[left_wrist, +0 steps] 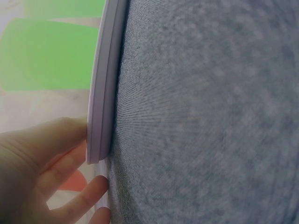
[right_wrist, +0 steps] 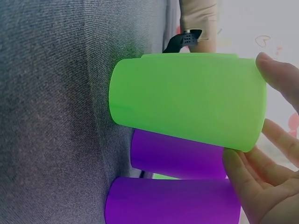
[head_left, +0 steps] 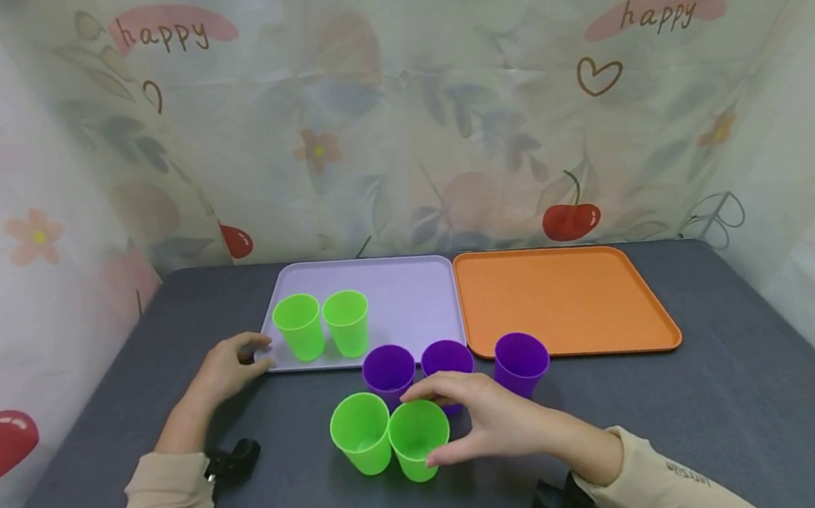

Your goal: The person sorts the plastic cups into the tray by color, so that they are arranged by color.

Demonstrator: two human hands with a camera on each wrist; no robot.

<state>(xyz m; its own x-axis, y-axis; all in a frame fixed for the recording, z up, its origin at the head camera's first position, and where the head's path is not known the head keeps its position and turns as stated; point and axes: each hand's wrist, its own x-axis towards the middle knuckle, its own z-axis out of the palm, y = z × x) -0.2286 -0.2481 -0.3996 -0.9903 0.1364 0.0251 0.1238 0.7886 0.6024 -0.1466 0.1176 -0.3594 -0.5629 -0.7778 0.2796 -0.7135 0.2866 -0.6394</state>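
My left hand (head_left: 228,368) holds the near left corner of the lavender tray (head_left: 413,304), with the thumb on its rim in the left wrist view. On that tray stand two upright green cups (head_left: 300,327). Lower in the head view, my right hand (head_left: 490,416) grips a green cup (head_left: 420,441) around its rim, thumb on the near side. Another green cup (head_left: 362,433) stands against its left side. Behind these are a left purple cup (head_left: 388,373), a middle purple cup (head_left: 447,358) partly hidden by my right hand, and a right purple cup (head_left: 522,364).
An orange tray (head_left: 564,303) lies against the right side of the lavender one. The dark grey tabletop (head_left: 698,422) extends around both. A printed curtain (head_left: 407,120) hangs behind the table, and a thin cable (head_left: 716,217) lies at the far right corner.
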